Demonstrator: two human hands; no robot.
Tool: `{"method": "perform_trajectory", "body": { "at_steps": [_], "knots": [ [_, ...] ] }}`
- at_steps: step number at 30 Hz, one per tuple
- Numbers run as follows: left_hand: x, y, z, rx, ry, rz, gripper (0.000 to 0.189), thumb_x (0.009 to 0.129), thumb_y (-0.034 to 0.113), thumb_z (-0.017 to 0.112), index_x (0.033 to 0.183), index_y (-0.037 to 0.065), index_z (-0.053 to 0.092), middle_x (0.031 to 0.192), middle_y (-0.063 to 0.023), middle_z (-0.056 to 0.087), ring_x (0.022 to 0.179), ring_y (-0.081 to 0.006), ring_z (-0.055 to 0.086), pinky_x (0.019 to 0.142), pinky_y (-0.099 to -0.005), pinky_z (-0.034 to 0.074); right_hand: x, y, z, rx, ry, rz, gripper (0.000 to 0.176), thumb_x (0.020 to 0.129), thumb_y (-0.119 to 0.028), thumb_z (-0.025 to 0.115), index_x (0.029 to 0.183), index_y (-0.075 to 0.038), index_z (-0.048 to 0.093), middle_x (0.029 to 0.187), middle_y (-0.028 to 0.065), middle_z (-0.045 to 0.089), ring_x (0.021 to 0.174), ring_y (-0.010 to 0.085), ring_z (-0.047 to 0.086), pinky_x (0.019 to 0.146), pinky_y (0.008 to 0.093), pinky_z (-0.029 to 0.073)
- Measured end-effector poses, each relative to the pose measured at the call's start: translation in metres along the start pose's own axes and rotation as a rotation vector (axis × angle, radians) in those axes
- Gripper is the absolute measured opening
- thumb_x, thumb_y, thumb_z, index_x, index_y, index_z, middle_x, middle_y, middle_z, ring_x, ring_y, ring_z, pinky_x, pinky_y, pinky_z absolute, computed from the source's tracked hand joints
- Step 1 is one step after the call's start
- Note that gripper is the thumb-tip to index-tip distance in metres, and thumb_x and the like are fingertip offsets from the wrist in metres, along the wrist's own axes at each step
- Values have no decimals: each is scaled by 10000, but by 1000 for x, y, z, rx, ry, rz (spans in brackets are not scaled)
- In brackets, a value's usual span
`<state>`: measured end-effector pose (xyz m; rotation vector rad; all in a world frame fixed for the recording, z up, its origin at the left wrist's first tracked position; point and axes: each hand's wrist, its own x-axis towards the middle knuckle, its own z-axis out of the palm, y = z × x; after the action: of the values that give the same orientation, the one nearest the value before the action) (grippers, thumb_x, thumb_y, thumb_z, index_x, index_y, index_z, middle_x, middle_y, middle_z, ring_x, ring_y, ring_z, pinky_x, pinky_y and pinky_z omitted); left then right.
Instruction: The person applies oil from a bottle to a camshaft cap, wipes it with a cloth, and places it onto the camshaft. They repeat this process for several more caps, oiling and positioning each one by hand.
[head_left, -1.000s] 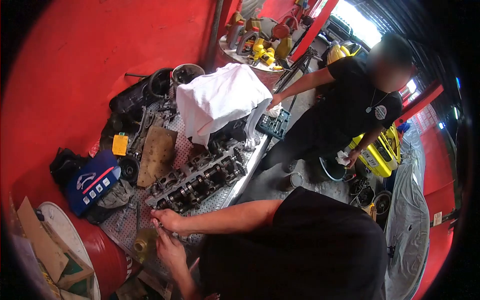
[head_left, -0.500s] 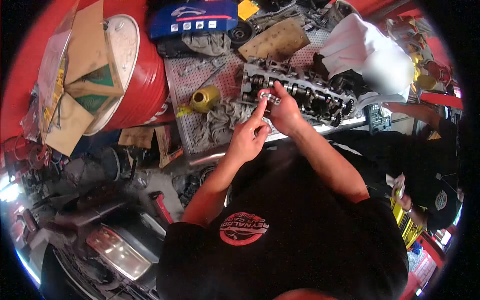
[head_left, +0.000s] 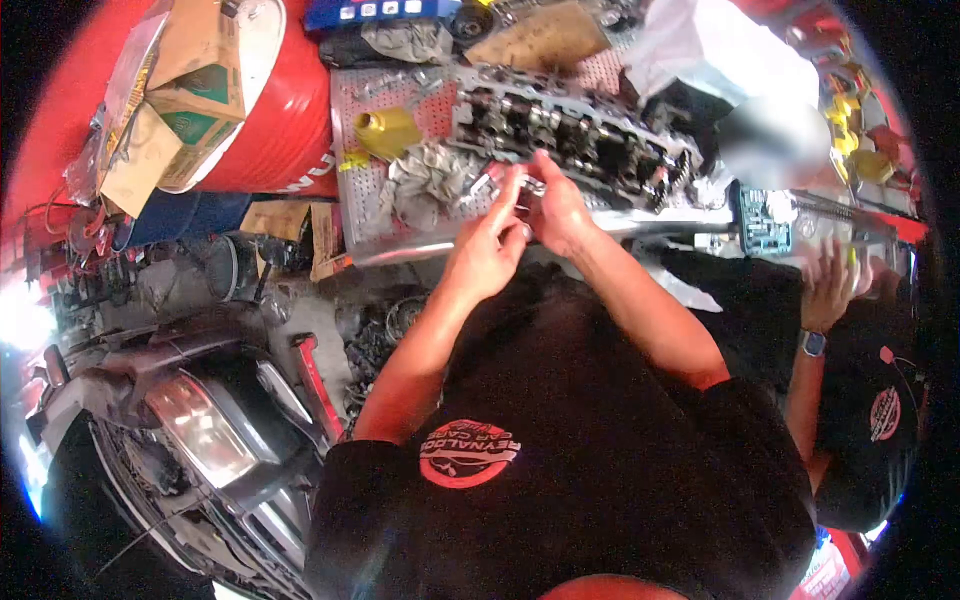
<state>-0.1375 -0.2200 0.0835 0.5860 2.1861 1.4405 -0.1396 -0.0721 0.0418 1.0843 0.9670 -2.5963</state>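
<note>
The right hand (head_left: 560, 215) is curled, and its fingers grip a small metal part (head_left: 532, 187), which I see shining between the two hands. The left hand (head_left: 488, 250) comes beside it with the index finger stretched toward this part and the other fingers bent. From my distant place I cannot tell whether the left hand also grips it, because there is blur here.

Both hands are above the near edge of a perforated metal bench (head_left: 352, 105). Just beyond them lies a cylinder head (head_left: 575, 132) with its camshafts visible, slanting from the far left to the near right. To the left of the hands I can see a crumpled grey cloth (head_left: 425, 178), and just behind it a yellow plastic container (head_left: 390, 132). Farther away there is a stained brown board (head_left: 540, 38); a white cloth (head_left: 690, 45) is on the far right.

On the right side I notice an opened tool case (head_left: 765, 220), and near it the blurred hand of a co-worker (head_left: 835, 285) who wears a wristwatch (head_left: 813, 343). On the left stands a red drum (head_left: 292, 125) with a cardboard box (head_left: 200, 65) on it.
</note>
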Motion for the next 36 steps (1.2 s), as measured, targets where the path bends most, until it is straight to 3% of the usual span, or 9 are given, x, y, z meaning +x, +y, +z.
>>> {"method": "perform_trajectory", "body": {
  "at_steps": [4,6,10,18,22,24,27,30,36],
  "knots": [
    [-32,-16,34,-320,-173,-104,718,926,-28,572,1564,191,326,831,-31,684,695,-101,606,665,-265,529,-29,22,-25,30,19,83,503,1035,-525,390,1047,-71,608,1010,149,659,880,276,621,769,456,519],
    [-51,-9,51,-435,88,-122,618,948,-30,538,1525,151,407,828,-59,686,669,-81,582,632,-238,505,-25,43,-53,-16,-118,118,506,1032,-529,390,1095,-61,573,956,128,661,827,267,631,749,422,531],
    [-83,-9,58,-276,-17,-224,564,950,-21,540,1497,68,433,825,-77,689,690,-98,601,644,-241,498,-49,61,-52,52,-43,140,438,1042,-452,412,1009,-56,594,864,110,664,737,239,621,692,402,519],
    [-87,-48,74,-126,302,-214,340,904,71,706,1238,61,648,793,-34,674,676,-76,595,617,-249,493,-46,88,-128,-619,30,-318,226,1006,-274,585,1091,-66,578,764,18,579,671,111,551,601,281,466],
    [-87,-63,95,16,276,-80,344,835,122,771,1161,76,671,780,-100,680,632,-187,631,617,-323,523,-65,87,-135,-721,62,-292,278,994,-179,589,1239,-63,529,908,60,622,689,127,573,626,295,490],
    [-88,-64,101,99,257,-35,321,854,106,769,1158,79,670,777,-74,682,677,-112,624,645,-284,522,-77,85,-128,-716,64,-247,412,922,-37,621,1301,-2,465,1102,130,646,911,196,651,793,336,541],
    [-88,-73,108,118,258,55,284,798,122,783,1048,75,657,808,-115,677,684,-237,661,632,-345,540,-79,99,-129,-609,35,-383,479,914,-4,629,1355,15,442,1172,146,663,1052,239,657,909,343,531],
    [-94,-80,106,184,232,145,325,751,88,762,999,67,552,914,-133,663,868,-357,635,742,-473,535,-80,98,-116,-392,172,-120,435,901,-17,661,1307,32,512,1151,147,697,1036,224,664,922,340,533],
    [-92,-108,110,209,319,208,352,733,45,761,990,60,521,910,-144,632,869,-369,599,726,-487,513,-72,107,-103,-165,94,-33,224,936,-50,608,1153,-15,564,1193,132,663,1090,239,633,993,380,488]
  ]
}}
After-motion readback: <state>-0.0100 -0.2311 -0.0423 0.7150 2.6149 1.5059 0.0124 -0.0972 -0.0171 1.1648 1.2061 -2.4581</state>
